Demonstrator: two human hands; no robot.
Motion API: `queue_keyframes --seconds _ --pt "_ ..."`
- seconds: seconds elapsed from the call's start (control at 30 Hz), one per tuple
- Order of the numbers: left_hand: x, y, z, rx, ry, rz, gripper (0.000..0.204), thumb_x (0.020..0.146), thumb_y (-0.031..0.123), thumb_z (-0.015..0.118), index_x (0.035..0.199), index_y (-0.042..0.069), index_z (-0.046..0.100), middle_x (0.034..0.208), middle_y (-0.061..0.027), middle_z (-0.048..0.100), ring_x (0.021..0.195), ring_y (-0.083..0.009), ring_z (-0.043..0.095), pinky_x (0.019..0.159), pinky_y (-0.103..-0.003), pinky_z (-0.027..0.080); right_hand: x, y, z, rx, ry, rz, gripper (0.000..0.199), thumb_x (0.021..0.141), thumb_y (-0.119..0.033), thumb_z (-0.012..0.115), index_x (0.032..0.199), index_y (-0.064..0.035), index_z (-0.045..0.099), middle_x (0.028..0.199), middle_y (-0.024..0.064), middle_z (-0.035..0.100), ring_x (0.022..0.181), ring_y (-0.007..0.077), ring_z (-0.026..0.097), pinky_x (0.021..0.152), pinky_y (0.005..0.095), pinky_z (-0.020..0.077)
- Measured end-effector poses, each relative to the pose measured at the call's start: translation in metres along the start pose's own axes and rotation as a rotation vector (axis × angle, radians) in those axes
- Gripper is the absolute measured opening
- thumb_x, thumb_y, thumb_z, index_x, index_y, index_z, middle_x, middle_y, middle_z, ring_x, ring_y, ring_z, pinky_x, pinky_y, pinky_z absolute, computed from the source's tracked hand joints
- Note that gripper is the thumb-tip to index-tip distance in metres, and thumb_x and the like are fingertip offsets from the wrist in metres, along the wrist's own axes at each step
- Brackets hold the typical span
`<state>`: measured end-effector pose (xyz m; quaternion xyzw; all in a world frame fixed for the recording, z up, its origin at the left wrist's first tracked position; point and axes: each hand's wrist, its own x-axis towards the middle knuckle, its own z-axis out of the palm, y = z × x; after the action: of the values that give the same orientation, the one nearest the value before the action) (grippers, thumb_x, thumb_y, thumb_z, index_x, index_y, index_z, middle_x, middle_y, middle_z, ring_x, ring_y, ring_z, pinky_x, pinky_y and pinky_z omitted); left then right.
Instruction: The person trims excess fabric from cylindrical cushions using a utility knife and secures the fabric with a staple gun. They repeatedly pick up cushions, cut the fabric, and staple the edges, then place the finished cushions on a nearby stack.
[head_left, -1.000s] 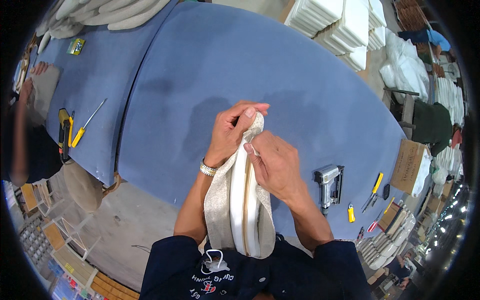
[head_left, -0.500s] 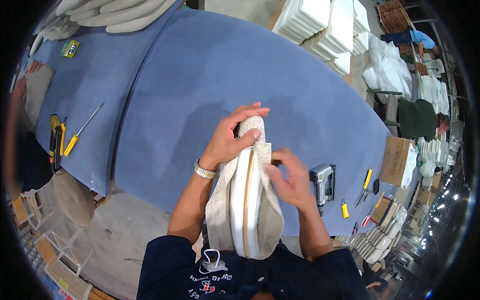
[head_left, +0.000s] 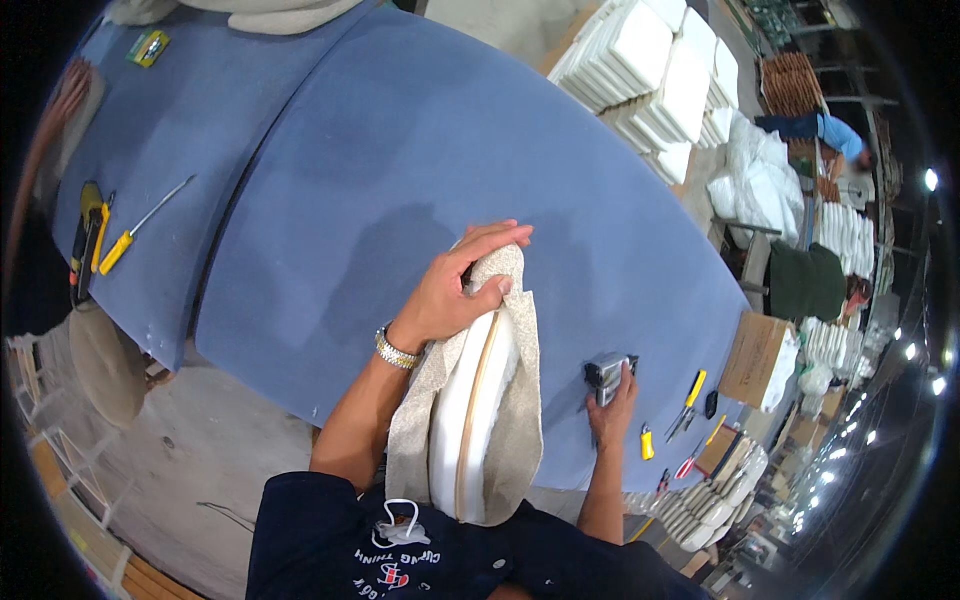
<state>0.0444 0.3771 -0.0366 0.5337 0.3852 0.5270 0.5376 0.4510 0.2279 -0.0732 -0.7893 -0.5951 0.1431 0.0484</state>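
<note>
My left hand (head_left: pixel 450 290) pinches the far end of an upholstered seat pad (head_left: pixel 518 420) standing on edge against my body, fingers over the outside and thumb on the folded fabric. The beige fabric hangs open along both sides. Between its flaps show white padding (head_left: pixel 448 430) and the thin edge of a wooden board (head_left: pixel 477 400). Off to the right, my right hand (head_left: pixel 612 408) is closed around a silver and black staple gun (head_left: pixel 606 374) on the blue table, partly covering it.
Right of the staple gun lie a small yellow-handled tool (head_left: pixel 647 442), pliers (head_left: pixel 690 400) and a cardboard box (head_left: pixel 757 358). White pads (head_left: pixel 640 50) are stacked beyond the table. At left are a screwdriver (head_left: pixel 145 225), a cordless tool (head_left: pixel 86 235) and another person's hand (head_left: pixel 70 95).
My right hand has left the fabric's right side and moved right onto the staple gun, which is now turned. The left hand keeps its hold; the whole view has shifted slightly.
</note>
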Motion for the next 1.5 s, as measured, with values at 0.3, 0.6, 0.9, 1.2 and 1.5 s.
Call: queue_keyframes --seconds 0.3,0.6,0.9,1.2,1.5 --pt "-0.004 -0.011 0.006 0.021 -0.052 0.002 0.059 0.092 0.016 0.06 0.15 0.015 0.05 0.152 -0.0069 0.053 0.153 -0.0285 0.031 0.125 -0.059 0.005 0.035 -0.015 -0.038 0.602 -0.269 0.088 0.091 0.074 0.007 0.071 0.156 -0.0125 0.038 0.129 0.0132 0.06 0.113 0.0263 0.061 0.099 0.038 0.0503" --pt "-0.002 -0.006 0.005 0.03 -0.042 -0.009 0.069 0.083 0.017 0.057 0.15 0.01 0.049 0.144 -0.0107 0.059 0.151 -0.0321 0.036 0.126 -0.056 0.011 0.076 -0.214 -0.111 0.504 -0.407 -0.555 0.073 0.079 -0.016 0.08 0.146 -0.0077 0.054 0.14 0.0133 0.063 0.12 0.0258 0.066 0.101 0.0363 0.0523" --pt "-0.004 -0.011 0.004 0.008 -0.035 0.012 0.068 0.083 0.021 0.06 0.149 0.012 0.051 0.144 -0.0099 0.059 0.146 -0.0314 0.041 0.125 -0.059 0.013 0.078 -0.266 -0.133 0.297 -0.495 -0.788 0.076 0.074 -0.018 0.078 0.146 -0.0122 0.055 0.129 0.0177 0.068 0.114 0.0344 0.069 0.096 0.0373 0.0545" --pt "-0.005 -0.025 0.006 -0.037 -0.032 0.031 0.069 0.084 0.027 0.059 0.151 0.015 0.05 0.146 -0.01 0.057 0.146 -0.0324 0.041 0.123 -0.065 0.009 0.088 -0.283 -0.133 0.255 -0.594 -0.75 0.08 0.07 -0.016 0.081 0.146 -0.0108 0.052 0.13 0.0165 0.066 0.115 0.0353 0.068 0.096 0.0392 0.0541" --pt "0.017 -0.025 0.006 -0.033 -0.017 -0.054 0.051 0.098 0.045 0.049 0.131 0.01 0.066 0.127 -0.0114 0.068 0.12 -0.0301 0.061 0.11 -0.052 0.038 0.1 -0.286 -0.129 0.152 -0.585 -0.759 0.069 0.075 -0.007 0.074 0.141 -0.0093 0.054 0.13 0.0115 0.064 0.112 0.029 0.068 0.096 0.0347 0.053"
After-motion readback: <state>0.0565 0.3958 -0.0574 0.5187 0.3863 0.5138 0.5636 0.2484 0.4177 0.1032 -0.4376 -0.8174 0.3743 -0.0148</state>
